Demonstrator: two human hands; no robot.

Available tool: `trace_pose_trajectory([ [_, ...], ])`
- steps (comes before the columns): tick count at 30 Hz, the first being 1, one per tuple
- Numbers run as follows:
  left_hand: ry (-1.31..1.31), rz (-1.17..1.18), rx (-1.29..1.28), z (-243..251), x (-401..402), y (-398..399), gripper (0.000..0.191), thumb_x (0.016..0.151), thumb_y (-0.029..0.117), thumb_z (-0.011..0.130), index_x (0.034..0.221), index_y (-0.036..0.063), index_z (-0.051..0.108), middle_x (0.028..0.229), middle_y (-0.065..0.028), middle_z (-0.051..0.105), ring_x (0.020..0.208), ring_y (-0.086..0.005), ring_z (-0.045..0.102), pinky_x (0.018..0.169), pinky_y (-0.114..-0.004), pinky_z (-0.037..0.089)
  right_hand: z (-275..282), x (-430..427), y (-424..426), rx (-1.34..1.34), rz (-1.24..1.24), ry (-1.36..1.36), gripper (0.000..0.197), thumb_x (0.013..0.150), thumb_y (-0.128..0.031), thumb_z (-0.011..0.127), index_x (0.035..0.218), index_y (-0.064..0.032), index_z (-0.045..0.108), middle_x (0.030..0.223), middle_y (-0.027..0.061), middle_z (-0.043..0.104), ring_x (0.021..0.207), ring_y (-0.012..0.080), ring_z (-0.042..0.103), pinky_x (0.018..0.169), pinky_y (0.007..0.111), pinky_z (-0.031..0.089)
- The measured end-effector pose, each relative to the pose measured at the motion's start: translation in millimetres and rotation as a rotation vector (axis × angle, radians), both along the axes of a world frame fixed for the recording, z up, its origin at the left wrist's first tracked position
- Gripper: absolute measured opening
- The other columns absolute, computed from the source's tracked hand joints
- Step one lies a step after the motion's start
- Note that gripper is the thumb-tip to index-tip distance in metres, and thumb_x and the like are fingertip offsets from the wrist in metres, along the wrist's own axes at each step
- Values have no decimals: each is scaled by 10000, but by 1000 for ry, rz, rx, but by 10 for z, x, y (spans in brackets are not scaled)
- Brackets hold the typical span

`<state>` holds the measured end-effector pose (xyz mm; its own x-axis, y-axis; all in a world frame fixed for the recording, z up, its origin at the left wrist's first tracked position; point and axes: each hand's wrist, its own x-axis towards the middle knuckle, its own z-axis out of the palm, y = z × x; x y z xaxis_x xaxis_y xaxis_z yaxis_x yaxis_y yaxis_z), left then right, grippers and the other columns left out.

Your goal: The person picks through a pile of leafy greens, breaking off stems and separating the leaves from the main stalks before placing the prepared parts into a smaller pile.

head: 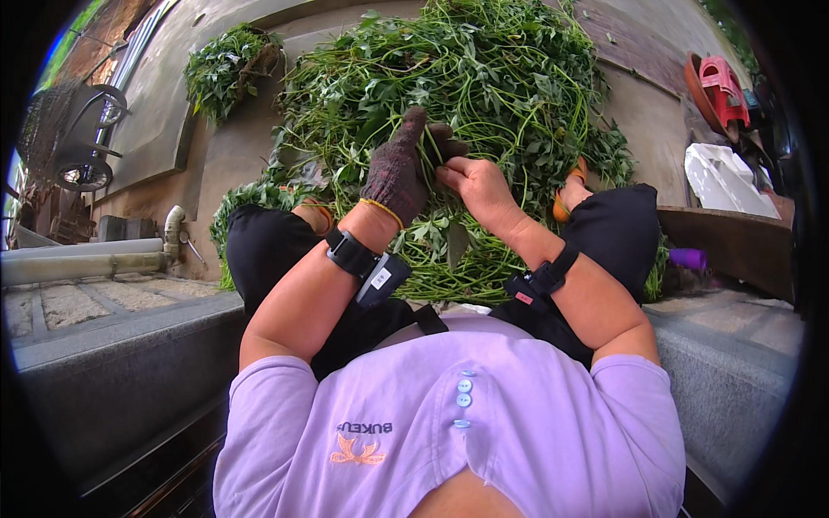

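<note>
My left hand [400, 169], in a dark knitted work glove with a yellow cuff edge, grips a few green leafy stems [430, 150] in front of me. The bare fingers of my right hand [480, 188] pinch at the same stems from the right side. Leaves hang down below the two hands. Beyond them spreads a large heap of leafy green vines [447, 71] on the ground. Closer in, between my knees, lies a layer of long green stems [447, 281]. Some fingertips are hidden behind the stems.
A separate leafy bundle [227, 68] lies at the upper left. White pipes [84, 259] and a wheeled cart [81, 139] stand on the left. On the right are a red plastic stool [722, 90], a white foam piece [728, 180] and a purple object [688, 258].
</note>
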<state>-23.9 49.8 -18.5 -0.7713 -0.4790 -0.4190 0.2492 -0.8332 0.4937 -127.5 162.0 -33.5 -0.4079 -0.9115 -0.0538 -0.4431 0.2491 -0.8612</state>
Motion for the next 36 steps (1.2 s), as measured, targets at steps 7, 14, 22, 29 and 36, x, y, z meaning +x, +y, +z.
trace_pose_trajectory([
  [7,169,9,-161,95,186,-373,248,955,285,591,955,42,642,815,-110,688,783,-292,673,805,-485,555,151,-323,38,-82,61,-238,344,739,-49,722,1078,-54,671,747,49,652,673,140,614,648,283,490],
  [14,-489,184,-624,592,284,-326,268,813,201,752,998,22,677,668,-13,566,542,-146,553,465,-348,523,371,-629,139,-96,-165,-355,362,763,52,648,1115,-28,627,766,1,620,672,71,578,574,219,479],
  [22,-409,-135,-815,-171,-41,140,268,817,237,755,1008,50,735,735,-12,672,634,-65,544,584,-246,437,403,-449,111,-193,-201,-618,355,792,57,611,1137,-28,619,831,8,630,621,71,578,498,181,422],
  [29,-590,-304,-1063,126,-18,220,264,808,225,743,996,40,729,741,-24,702,650,-109,620,600,-265,486,433,-495,162,-219,-154,-682,284,861,1,596,1144,16,614,882,34,656,711,62,577,632,196,454],
  [36,-690,-194,-1387,76,55,-47,291,820,332,697,939,67,696,783,-129,687,699,-274,660,635,-392,497,411,-390,262,47,73,-396,233,933,-235,620,965,-7,654,739,-2,612,645,79,536,601,247,451],
])
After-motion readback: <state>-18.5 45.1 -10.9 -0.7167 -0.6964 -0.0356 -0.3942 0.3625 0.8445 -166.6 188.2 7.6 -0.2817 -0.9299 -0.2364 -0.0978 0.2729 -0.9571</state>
